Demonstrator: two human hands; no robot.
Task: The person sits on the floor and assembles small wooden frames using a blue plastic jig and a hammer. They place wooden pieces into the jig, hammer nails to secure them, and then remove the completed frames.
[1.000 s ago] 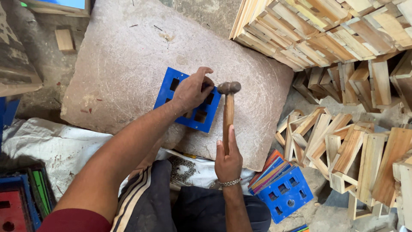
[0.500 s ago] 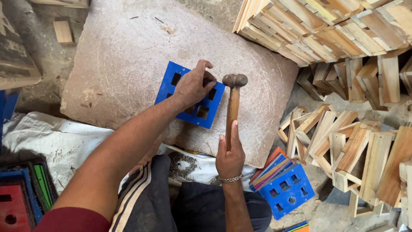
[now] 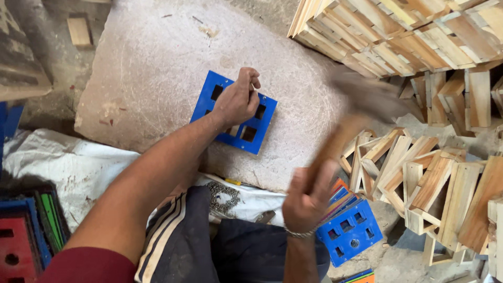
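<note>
hands of one person at work over a flat stone slab point(image 3: 157, 68), seen from above. left hand point(image 3: 237, 100) rests at the centre of the frame on a blue square panel point(image 3: 234, 111) with square cut-outs, which lies flat on the slab. its grip is narrow, thumb and forefinger pinched on a small thin nail point(image 3: 254, 88) held upright against the panel. right hand point(image 3: 309, 196), lower right of centre, is closed in a full grip around the wooden handle of a hammer point(image 3: 346, 131). the hammer slants up and to the right, its head blurred by motion at the right of centre, well apart from the panel and the nail. a metal bracelet point(image 3: 299, 233) circles the right wrist.

in the lower right, just beside the right hand, a stack of coloured panels point(image 3: 348, 225) with a blue one on top lies on the ground. unpainted wooden frames point(image 3: 435, 183) are heaped along the right edge, and stacked wooden slats point(image 3: 398, 31) fill the upper right. white sacking point(image 3: 68, 162) lies under the near edge of the slab at the left. more coloured panels point(image 3: 26, 236), red, blue and green, sit in the lower left corner. a small wooden block point(image 3: 79, 30) lies at the upper left.
</note>
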